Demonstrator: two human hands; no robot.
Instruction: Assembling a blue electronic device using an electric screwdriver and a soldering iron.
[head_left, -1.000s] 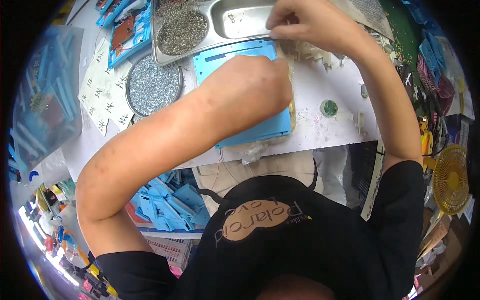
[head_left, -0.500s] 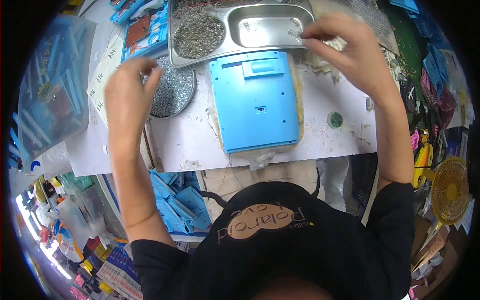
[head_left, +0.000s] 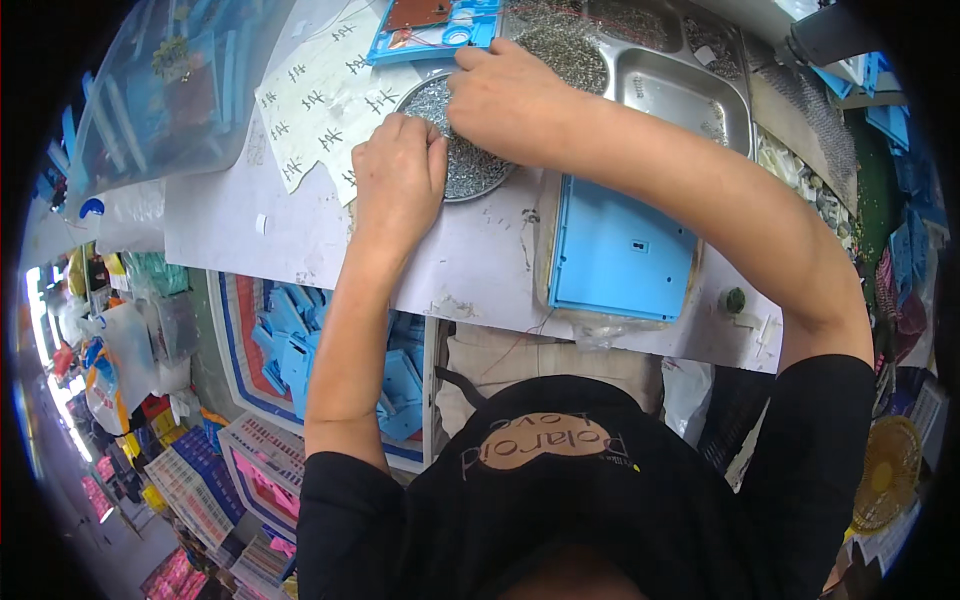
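Observation:
Both hands are at a round dish (head_left: 465, 180) of small silver screws on the white table. My left hand (head_left: 395, 170) is closed at the dish's left rim, with its fingers curled and the fingertips partly hidden. My right hand (head_left: 505, 105) reaches across from the right, over the dish's far side, with fingers bent inward; whatever they hold is out of sight. A light-blue plastic housing panel (head_left: 610, 250) lies flat on a padded mat to the right. My right forearm covers its far part.
A steel compartment tray (head_left: 685, 85) with loose screws stands behind the panel. Next to it sits an open blue housing with parts (head_left: 430, 45). Marked paper (head_left: 320, 110) and a clear bin (head_left: 180, 100) are at left. A small green-topped container (head_left: 735, 299) stands right; a crate of blue parts (head_left: 300, 345) is below.
My right hand has moved left from the steel tray to the screw dish. My left hand is now at the dish's left rim. The view has shifted leftward.

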